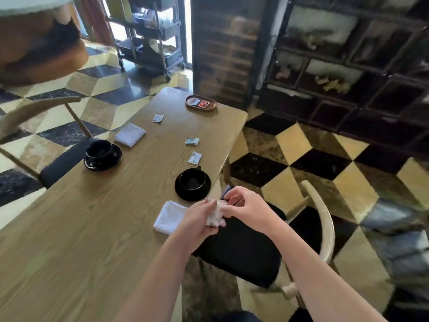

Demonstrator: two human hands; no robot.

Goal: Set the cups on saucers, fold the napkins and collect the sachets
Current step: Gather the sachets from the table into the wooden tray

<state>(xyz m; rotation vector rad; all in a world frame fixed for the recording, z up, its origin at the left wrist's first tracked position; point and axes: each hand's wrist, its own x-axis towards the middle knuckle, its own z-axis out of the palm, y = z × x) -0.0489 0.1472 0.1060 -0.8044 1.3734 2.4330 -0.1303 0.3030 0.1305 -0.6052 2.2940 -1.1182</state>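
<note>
Both hands, left hand (197, 219) and right hand (246, 208), clamped on sachets (214, 216) just past the table (92, 228) edge.

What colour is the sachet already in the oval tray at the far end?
Red, with a dark border: the sachet lies in the brown tray, in the head view.

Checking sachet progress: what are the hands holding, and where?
The left hand grips a small bunch of sachets around its middle; the right hand pinches the bunch's top end.
</note>
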